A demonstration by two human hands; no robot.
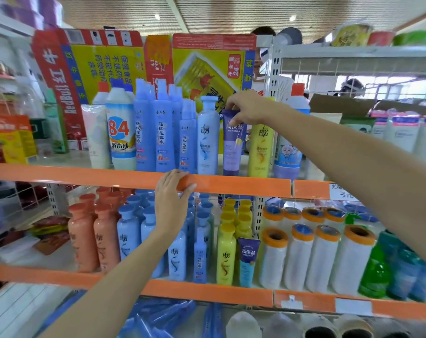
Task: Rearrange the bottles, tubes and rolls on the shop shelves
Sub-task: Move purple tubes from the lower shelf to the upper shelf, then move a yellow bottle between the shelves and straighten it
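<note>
On shelf, right hand (246, 107) pinches tube (232, 142).

Seen from a single head-worn wide-angle camera, close up against shop shelves (133, 178), facing forward and slightly down. Level with the upper orange shelf edge, ceiling (231, 13) bowed across the top, a lower shelf (207, 292) near the bottom. Both arms reaching in from the lower edge and right side, hands (170, 203) within easy reach of the front row. No second view.
</note>
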